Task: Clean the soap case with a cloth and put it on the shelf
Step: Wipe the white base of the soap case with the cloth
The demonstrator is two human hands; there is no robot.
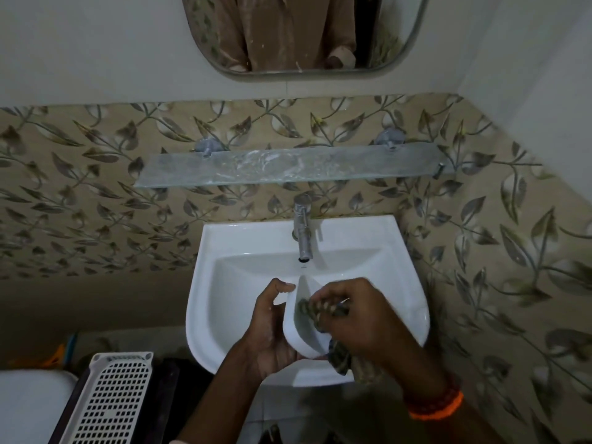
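Over the basin, my left hand (270, 328) grips a white oval soap case (299, 318) by its left side and underside, tilted with its hollow facing right. Pressed into that hollow is a dark patterned cloth (323, 310), held by my right hand (358, 318); the cloth's tail hangs below the case. The fingers of the right hand are blurred. The glass shelf (288, 168) is fixed to the wall above the tap, with nothing on it.
A white sink (224, 283) with a chrome tap (302, 229) lies under my hands. A mirror (304, 30) hangs above the shelf. A white perforated basket (112, 402) and a white toilet lid (28, 408) stand at lower left. Leaf-patterned tiled walls close in on both sides.
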